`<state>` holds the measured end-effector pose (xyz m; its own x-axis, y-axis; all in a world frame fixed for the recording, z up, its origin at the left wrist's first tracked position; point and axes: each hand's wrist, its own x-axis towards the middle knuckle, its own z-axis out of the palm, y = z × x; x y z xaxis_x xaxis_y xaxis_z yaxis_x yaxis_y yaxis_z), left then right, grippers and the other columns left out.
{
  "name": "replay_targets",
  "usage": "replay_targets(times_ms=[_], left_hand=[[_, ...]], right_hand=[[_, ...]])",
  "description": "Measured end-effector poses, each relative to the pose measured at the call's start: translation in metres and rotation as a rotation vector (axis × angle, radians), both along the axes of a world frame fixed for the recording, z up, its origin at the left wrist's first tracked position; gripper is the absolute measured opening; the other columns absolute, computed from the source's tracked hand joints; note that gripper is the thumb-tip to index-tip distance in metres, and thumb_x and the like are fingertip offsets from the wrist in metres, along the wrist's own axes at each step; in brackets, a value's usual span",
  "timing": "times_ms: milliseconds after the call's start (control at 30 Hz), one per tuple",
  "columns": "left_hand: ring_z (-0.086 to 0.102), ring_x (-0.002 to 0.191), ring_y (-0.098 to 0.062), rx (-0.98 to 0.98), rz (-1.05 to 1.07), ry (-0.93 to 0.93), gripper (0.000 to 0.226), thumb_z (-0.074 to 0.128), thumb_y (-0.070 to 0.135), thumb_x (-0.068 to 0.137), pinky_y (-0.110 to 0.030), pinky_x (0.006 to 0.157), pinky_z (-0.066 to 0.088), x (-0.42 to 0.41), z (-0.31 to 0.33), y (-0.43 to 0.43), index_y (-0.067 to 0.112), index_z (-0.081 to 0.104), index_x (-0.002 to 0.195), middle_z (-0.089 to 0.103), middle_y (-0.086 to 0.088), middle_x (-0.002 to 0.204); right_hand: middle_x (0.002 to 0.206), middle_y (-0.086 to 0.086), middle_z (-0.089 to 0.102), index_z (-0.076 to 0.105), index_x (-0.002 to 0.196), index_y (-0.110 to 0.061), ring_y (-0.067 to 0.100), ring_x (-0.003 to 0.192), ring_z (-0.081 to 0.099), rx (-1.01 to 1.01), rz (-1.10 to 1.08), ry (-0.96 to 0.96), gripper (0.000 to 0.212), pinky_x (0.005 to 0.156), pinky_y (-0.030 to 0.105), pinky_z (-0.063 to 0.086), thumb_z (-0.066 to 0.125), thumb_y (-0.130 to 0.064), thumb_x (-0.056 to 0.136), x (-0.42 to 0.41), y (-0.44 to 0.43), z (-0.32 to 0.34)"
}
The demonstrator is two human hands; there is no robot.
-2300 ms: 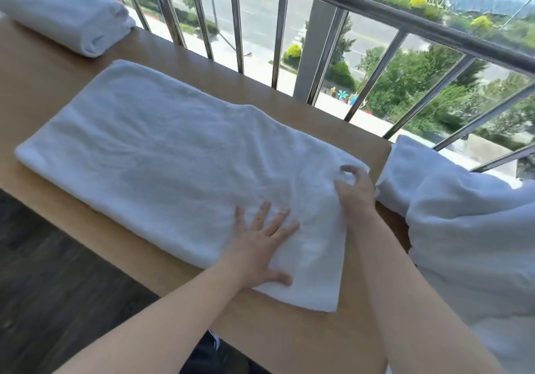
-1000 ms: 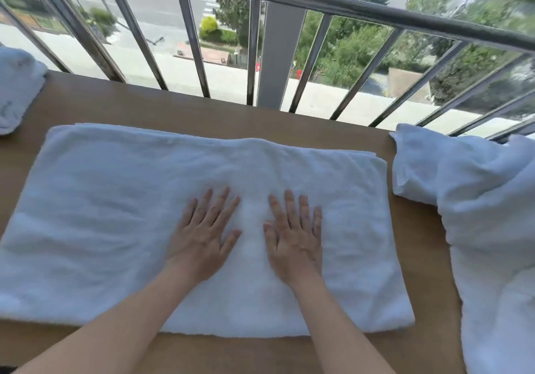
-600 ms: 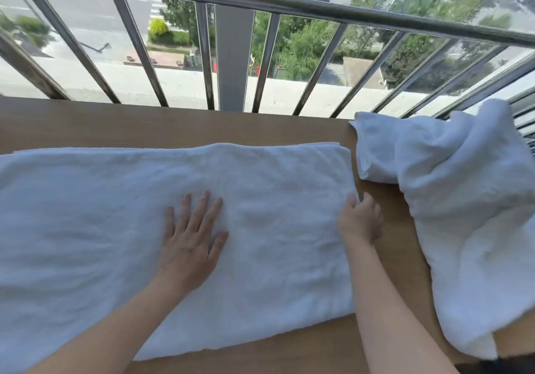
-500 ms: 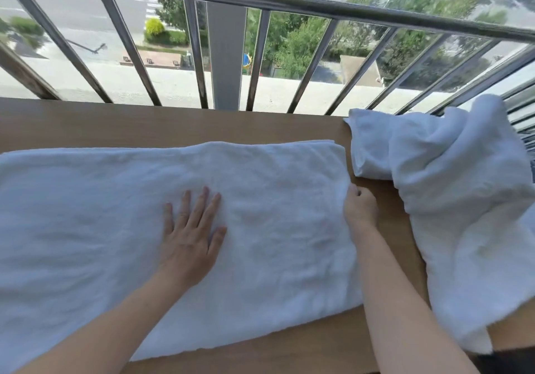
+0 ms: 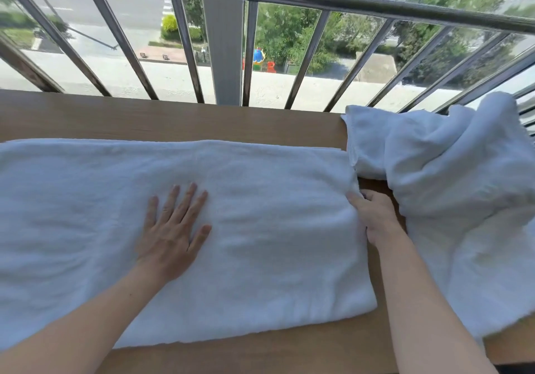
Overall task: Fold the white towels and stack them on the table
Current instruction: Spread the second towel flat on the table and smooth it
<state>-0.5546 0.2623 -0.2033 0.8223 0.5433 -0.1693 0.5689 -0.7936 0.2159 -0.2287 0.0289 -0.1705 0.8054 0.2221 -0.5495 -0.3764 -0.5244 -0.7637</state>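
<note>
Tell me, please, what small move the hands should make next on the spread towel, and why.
Probably fold the right end of the spread towel leftward: the right hand grips that edge, while the left hand presses flat near the middle, anchoring a fold line.

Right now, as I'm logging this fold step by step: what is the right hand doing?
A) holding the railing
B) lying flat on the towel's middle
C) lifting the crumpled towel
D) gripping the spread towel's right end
D: the right hand curls its fingers round the right end of the spread towel, while the left hand lies flat on its middle.
</note>
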Motion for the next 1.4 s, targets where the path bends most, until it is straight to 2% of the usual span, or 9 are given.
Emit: replay_targets(times_ms=[133,367,500,600,767,967,1133,1267,1400], left_hand=[[0.02,0.152,-0.032,0.013,0.002,0.025,0.065,0.02,0.055,0.1,-0.064,0.118,0.016,0.004,0.003,-0.004,0.027,0.022,0.159,0.024,-0.001,0.165],[0.016,0.153,-0.035,0.013,0.046,0.037,0.064,0.025,0.048,0.098,-0.069,0.116,0.008,0.013,0.0,-0.013,0.031,0.016,0.16,0.021,-0.002,0.166],[0.016,0.153,-0.032,0.037,0.015,0.045,0.064,0.018,0.053,0.101,-0.066,0.118,0.01,0.009,-0.003,-0.01,0.03,0.017,0.16,0.017,0.0,0.167],[0.016,0.153,-0.032,0.036,0.016,0.067,0.064,0.011,0.055,0.101,-0.066,0.118,0.009,0.011,-0.002,-0.012,0.03,0.018,0.16,0.019,-0.002,0.167],[0.012,0.153,-0.036,0.026,0.023,0.079,0.063,0.006,0.056,0.101,-0.066,0.117,0.003,0.015,0.001,-0.013,0.034,0.01,0.16,0.015,-0.004,0.167],[0.012,0.154,-0.033,0.048,0.008,0.091,0.067,0.008,0.06,0.1,-0.066,0.118,0.007,0.013,0.002,-0.012,0.032,0.01,0.161,0.014,-0.002,0.168],[0.006,0.154,-0.038,0.021,0.043,0.052,0.074,0.02,0.064,0.097,-0.068,0.117,0.0,0.02,0.005,-0.021,0.026,0.016,0.16,0.011,-0.005,0.168],[0.008,0.154,-0.035,-0.058,0.095,-0.097,0.069,0.03,0.052,0.096,-0.061,0.121,0.003,0.048,0.01,-0.029,0.013,0.033,0.152,0.017,-0.005,0.167],[0.005,0.155,-0.027,-0.043,0.023,-0.174,0.064,0.024,0.043,0.101,-0.046,0.126,0.003,0.086,0.011,-0.027,0.012,0.029,0.157,0.016,-0.005,0.167]], right_hand=[[0.077,0.024,0.065,0.065,0.083,0.006,0.024,0.074,0.061,-0.027,-0.159,0.03,0.037,0.067,0.035,0.045,0.068,-0.03,0.092,-0.002,-0.004,-0.01],[0.102,0.007,0.077,0.071,0.104,-0.014,0.023,0.087,0.075,0.091,0.122,0.175,0.015,0.07,0.036,0.061,0.069,-0.025,0.094,0.005,0.008,-0.003],[0.097,0.007,0.075,0.07,0.098,-0.013,0.026,0.09,0.07,-0.011,0.102,-0.108,0.017,0.078,0.038,0.057,0.07,-0.029,0.093,0.002,0.006,-0.004],[0.078,0.004,0.065,0.061,0.087,-0.007,0.025,0.072,0.057,-0.209,0.106,-0.312,0.032,0.055,0.021,0.042,0.066,-0.038,0.093,-0.009,0.004,-0.003],[0.085,0.003,0.057,0.045,0.1,-0.014,0.017,0.067,0.049,-0.414,0.186,-0.28,0.032,0.055,0.034,0.033,0.049,-0.046,0.1,-0.034,0.004,-0.005],[0.077,0.007,0.054,0.04,0.102,-0.015,0.03,0.072,0.047,-0.522,0.194,-0.417,0.028,0.058,0.037,0.031,0.04,-0.043,0.104,-0.033,0.007,-0.006],[0.123,0.024,0.048,0.04,0.134,-0.007,0.043,0.105,0.052,-0.658,0.105,-0.593,0.046,0.085,0.047,0.041,0.052,-0.033,0.098,-0.066,0.013,-0.008],[0.138,0.02,0.047,0.049,0.137,-0.007,0.041,0.129,0.045,-0.526,0.417,-0.906,0.046,0.105,0.058,0.035,0.059,-0.023,0.095,-0.113,0.043,-0.006],[0.159,0.007,0.036,0.043,0.149,-0.017,0.031,0.15,0.026,-0.348,0.71,-0.888,0.048,0.122,0.051,0.015,0.049,-0.024,0.101,-0.134,0.1,-0.009]])
